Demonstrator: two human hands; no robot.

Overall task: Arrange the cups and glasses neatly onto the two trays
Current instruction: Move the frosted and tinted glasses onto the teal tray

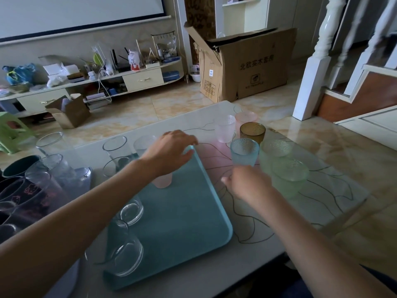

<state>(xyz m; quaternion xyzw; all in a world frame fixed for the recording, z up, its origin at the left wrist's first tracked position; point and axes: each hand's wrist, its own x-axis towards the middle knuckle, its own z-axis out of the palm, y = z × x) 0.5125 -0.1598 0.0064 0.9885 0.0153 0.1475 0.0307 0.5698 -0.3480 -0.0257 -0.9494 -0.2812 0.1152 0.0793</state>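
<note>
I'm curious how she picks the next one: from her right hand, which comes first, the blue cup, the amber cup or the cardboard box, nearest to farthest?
From the right hand:
1. Blue cup, just beyond the fingers, on the table.
2. Amber cup, farther back, behind the blue one.
3. Cardboard box, far off, on the floor past the table.

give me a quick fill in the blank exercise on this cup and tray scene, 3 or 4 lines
1. The big tray in front of the person is ____ in colour.
2. The right hand reaches toward a textured ____ cup.
3. The brown cup stands on the table, not on the ____.
4. The left hand is above a pale ____ cup on the tray.

Missing words: teal; blue; tray; pink
</note>
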